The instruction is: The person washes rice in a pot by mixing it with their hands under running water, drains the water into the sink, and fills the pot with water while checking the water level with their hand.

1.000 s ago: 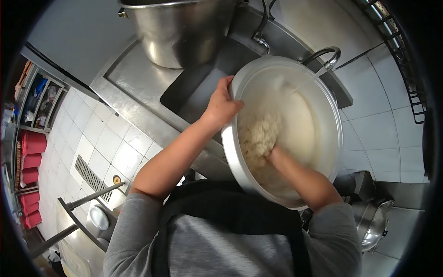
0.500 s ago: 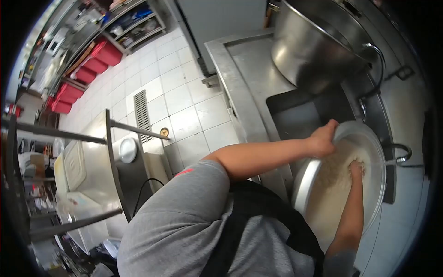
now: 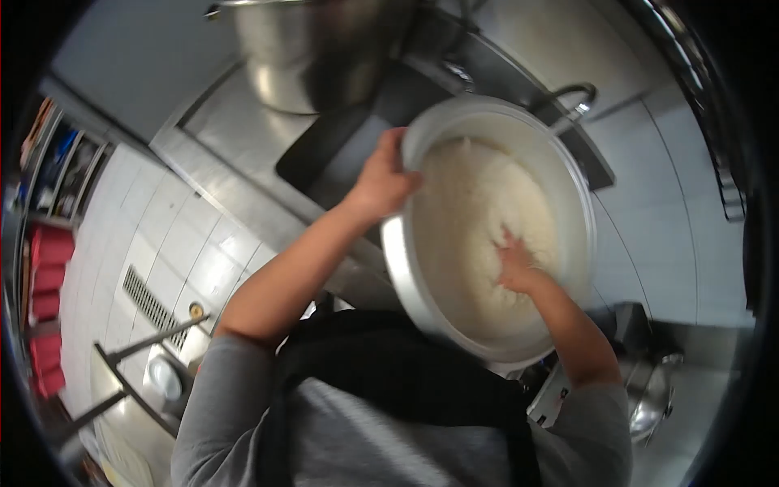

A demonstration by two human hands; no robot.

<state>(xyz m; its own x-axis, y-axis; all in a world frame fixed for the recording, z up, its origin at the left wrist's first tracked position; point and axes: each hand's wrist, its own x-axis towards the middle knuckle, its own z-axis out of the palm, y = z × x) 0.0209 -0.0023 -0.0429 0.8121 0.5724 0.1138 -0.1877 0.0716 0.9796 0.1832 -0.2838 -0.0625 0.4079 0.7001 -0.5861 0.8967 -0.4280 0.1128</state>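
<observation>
A large pale metal pot [image 3: 574, 203] sits at the sink, holding what looks like rice in cloudy whitish water [image 3: 462, 211]. My left hand [image 3: 385, 180] grips the pot's left rim, fingers over the outside and thumb toward the inside. Down in the cloudy mix is my right hand [image 3: 514, 264], its fingers spread and partly sunk; no object shows in it. A curved faucet [image 3: 578, 101] reaches toward the pot's far rim.
A tall steel stockpot [image 3: 300, 65] stands behind the dark sink basin [image 3: 324, 146] on the steel counter [image 3: 235, 134]. Red bins [image 3: 49, 268] line the left side. A metal rack frame [image 3: 118, 377] is at lower left, and a shiny pan [image 3: 653, 398] lies at lower right.
My view has swung right, so the pot and stockpot now appear farther left. My right hand has shifted within the mix, its fingers showing more. My left hand remains on the rim.
</observation>
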